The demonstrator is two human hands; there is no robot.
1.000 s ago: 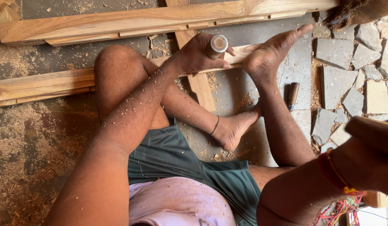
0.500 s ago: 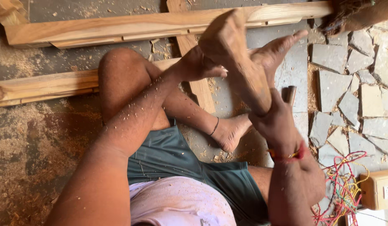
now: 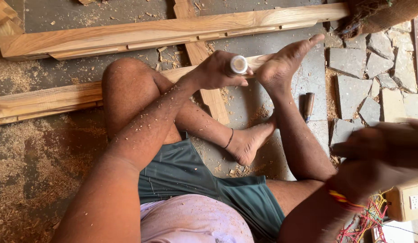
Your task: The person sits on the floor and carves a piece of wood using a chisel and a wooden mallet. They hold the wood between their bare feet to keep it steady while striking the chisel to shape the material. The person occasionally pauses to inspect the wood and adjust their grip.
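Observation:
My left hand (image 3: 218, 71) is wrapped around the handle of a chisel (image 3: 238, 64), whose round pale butt end faces up. The chisel stands on a wooden rail (image 3: 47, 100) that runs under my bent left knee. My right foot (image 3: 285, 63) presses on the same rail just right of the chisel. My right hand (image 3: 382, 150) is lifted at the right edge and blurred by motion. It grips a wooden block that is hardly visible in the blur.
A long wooden frame piece (image 3: 173, 29) lies across the top with a cross piece (image 3: 204, 72) under the rail. A second chisel (image 3: 308, 105) lies on the floor by my right shin. Broken stone paving (image 3: 375, 58) is at right, a switch box (image 3: 407, 200) with wires at bottom right, sawdust (image 3: 24, 180) at left.
Half a second ago my right hand brought the wooden block down on the chisel's end. It has since swung back up to the right. My left hand has stayed on the chisel.

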